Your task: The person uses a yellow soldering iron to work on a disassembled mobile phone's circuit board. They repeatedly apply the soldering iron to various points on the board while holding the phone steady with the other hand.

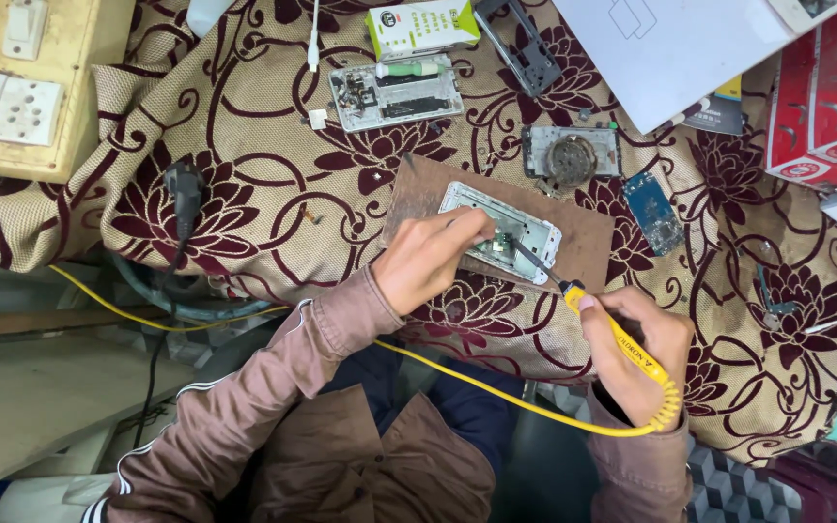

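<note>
left hand [425, 260] — fingers pinched, pressing on the opened phone frame [502, 230] | phone frame lies on brown board [588, 242] atop the cloth-covered tabletop [263, 194] | right hand [636, 349] — clenched around yellow soldering iron [622, 339], tip inside the frame

Worktop's covered in a tan cloth [244, 203] with maroon flowers. On it: a brown board [588, 242] mid-frame under an opened phone [525, 228], another stripped phone [394, 92] at upper centre, a small blue circuit board [653, 211] right of centre, and a black plug [184, 184] at left.
</note>
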